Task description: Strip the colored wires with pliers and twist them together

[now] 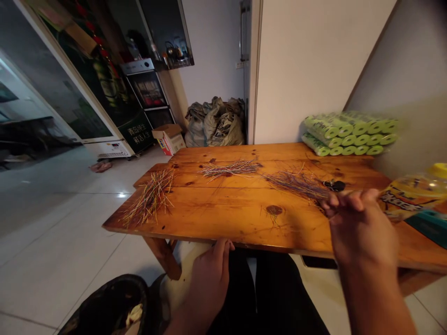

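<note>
Landmark for all positions: the middle bundle of thin strands, lying crosswise on the wooden tabletop.

Right bundle: to the right of the landmark, its left end just beside the landmark's right end. It slants toward me, and its far tip runs up to my right grip.

Right grip: right of the landmark and nearer me, fingers curled in at the right bundle's near end. The strands lie beyond and to the left of my fingers; my own hand hides the contact, so I cannot tell whether I have any of them pinched.

Left grip: on my side of the landmark, at the tabletop's front edge. Narrow, thumb and fingers drawn together; too small to tell whether a strand sits between them.

Left bundle: left of the landmark and nearer me, splayed, well apart from both grips.

Loose strands: a few, right of the landmark and nearer me, between my two grips.

Black object: farther right of the landmark, just beyond my right fingers.
</note>
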A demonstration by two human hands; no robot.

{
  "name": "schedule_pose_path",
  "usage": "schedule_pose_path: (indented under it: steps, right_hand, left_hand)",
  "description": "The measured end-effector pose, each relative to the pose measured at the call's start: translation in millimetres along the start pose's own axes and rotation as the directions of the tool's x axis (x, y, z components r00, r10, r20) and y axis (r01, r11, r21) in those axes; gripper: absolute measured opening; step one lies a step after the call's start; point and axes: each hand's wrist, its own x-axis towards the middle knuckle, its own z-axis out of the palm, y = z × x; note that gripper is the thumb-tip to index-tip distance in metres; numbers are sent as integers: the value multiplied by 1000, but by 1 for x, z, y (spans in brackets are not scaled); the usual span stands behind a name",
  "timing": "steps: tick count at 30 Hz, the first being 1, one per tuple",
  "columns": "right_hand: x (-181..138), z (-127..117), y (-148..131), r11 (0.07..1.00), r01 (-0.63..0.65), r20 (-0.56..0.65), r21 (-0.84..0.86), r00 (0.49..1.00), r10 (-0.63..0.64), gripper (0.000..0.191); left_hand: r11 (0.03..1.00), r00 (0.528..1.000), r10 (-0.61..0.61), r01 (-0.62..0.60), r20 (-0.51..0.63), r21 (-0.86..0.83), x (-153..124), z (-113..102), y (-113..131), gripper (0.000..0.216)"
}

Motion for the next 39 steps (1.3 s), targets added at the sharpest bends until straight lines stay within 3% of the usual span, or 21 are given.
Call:
schedule_pose_path:
  steps: [3,6,9,11,13,16,18,21,23,25,28,33,35,37,38,39]
  right_hand:
    - [13,-15,-19,992,-111,124,-61,985,118,40]
    - [9,-18,-22,980,-197,89,-39,976,200,38]
    - [-14,-7,-3,943,-302,83,-142,945,315,34]
    - [-35,4,18,857,-395,175,-330,867,467,30]
    - [-55,14,39,802,-383,314,-459,774,550,31]
    - [-70,22,60,771,-334,390,-543,713,583,32]
    - [-69,20,62,783,-385,342,-489,741,578,37]
    - [-52,10,50,874,-400,225,-274,857,463,39]
    - [-37,-1,34,954,-284,146,-98,944,296,36]
    - [-23,-14,15,993,-110,42,29,993,109,32]
    - [-13,-33,-8,1000,-9,-35,20,999,10,33]
    - [-20,-50,-22,977,-191,-68,-93,980,185,34]
    - [-23,-55,-24,965,-221,-117,-141,972,206,35]
    - [-26,-64,-25,950,-254,-174,-182,959,224,36]
    - [-27,-71,-26,940,-276,-196,-198,951,238,37]
    - [-28,-78,-26,928,-304,-200,-215,944,262,38]
  left_hand:
    - [998,1000,-24,24,2,60,3,-2,-4,24]
    - [995,1000,-6,8,-24,96,5,-3,-3,23]
    - [992,995,89,-84,-39,97,5,-2,4,22]
    - [977,984,179,-177,-7,123,6,0,11,22]
    - [948,965,259,-264,49,175,7,3,17,20]
    - [912,940,318,-339,124,232,8,5,22,18]
    - [913,937,317,-344,145,221,8,5,21,18]
    - [928,936,310,-337,169,161,8,3,14,20]
    - [911,915,339,-377,219,167,10,1,6,21]
    - [862,873,387,-456,296,221,14,-2,-2,22]
    - [765,798,451,-576,399,288,23,-5,-9,25]
    - [689,691,539,-691,482,220,48,-2,-16,28]
    - [744,719,521,-647,461,169,69,3,-25,26]
    - [855,825,398,-492,402,163,99,9,-39,27]
    - [918,905,270,-345,330,195,117,13,-46,26]
    - [937,938,206,-271,278,222,135,17,-53,29]
